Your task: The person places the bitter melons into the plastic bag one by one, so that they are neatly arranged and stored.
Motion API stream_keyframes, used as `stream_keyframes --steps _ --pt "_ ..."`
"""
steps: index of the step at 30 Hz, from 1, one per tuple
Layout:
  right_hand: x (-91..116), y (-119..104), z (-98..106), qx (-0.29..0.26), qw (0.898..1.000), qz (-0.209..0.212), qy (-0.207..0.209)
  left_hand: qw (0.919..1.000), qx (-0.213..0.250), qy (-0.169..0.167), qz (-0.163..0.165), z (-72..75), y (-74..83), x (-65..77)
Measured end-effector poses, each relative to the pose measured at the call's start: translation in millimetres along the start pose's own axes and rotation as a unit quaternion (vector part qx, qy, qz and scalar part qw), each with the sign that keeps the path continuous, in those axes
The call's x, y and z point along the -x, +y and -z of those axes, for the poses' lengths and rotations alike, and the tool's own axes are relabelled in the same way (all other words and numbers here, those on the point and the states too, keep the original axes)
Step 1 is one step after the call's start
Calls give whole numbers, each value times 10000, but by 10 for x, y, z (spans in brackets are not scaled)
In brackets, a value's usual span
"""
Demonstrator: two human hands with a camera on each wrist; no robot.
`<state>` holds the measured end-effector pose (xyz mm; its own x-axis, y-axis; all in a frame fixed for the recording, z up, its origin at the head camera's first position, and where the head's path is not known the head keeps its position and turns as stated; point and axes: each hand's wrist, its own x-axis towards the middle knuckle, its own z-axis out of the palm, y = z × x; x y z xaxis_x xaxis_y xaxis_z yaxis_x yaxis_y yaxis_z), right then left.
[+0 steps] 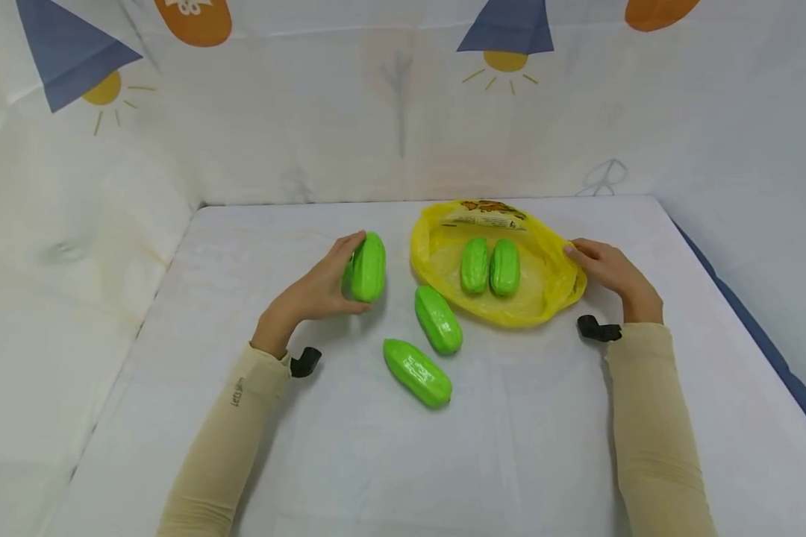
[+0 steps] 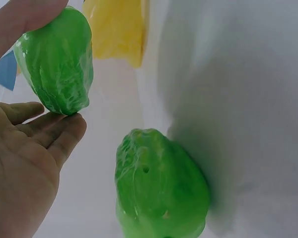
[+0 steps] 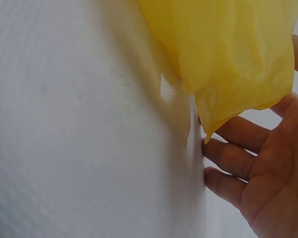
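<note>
Plainly, my left hand gripped a glossy green fruit, thumb at one end and fingertips at the other, above the white counter, left of its middle and nearer the far edge. My right hand pinched the right-hand rim of a yellow plastic bag between thumb and fingers, while its lower fingers stretched out a little apart beneath the bag's corner.

The bag lay mouth open by the counter's far edge, right of the middle, with printing on its far side. In it two matching fruits sat side by side. One loose fruit lay aslant just beside the bag's near left rim; I couldn't tell whether they touched. A second loose fruit lay nearer me, also slanted. My beige sleeves reached my wrists, and white cloth hung behind the counter.
</note>
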<state>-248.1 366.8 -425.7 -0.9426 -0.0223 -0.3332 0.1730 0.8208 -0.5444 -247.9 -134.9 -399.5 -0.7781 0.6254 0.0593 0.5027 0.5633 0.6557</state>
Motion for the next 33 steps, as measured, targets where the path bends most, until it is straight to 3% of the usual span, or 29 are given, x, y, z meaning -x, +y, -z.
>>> stream_keyframes --steps 5,12,16,23,33 --pt "-59 -83 -51 -118 9998 183 10 9998 -168 -61 57 -18 0 20" --pt "-130 -169 -95 -54 9991 399 102 9986 -380 148 -350 -34 0 -21" --pt "-145 -157 -102 -61 9992 384 109 9976 -339 140 -584 -81 27 -115" --pt "-154 -153 -162 -76 9993 327 140 9969 -315 -112 -705 -103 125 -325" --pt "-146 -225 -241 -184 9986 448 230 9953 -342 -190 -891 -84 208 -581"
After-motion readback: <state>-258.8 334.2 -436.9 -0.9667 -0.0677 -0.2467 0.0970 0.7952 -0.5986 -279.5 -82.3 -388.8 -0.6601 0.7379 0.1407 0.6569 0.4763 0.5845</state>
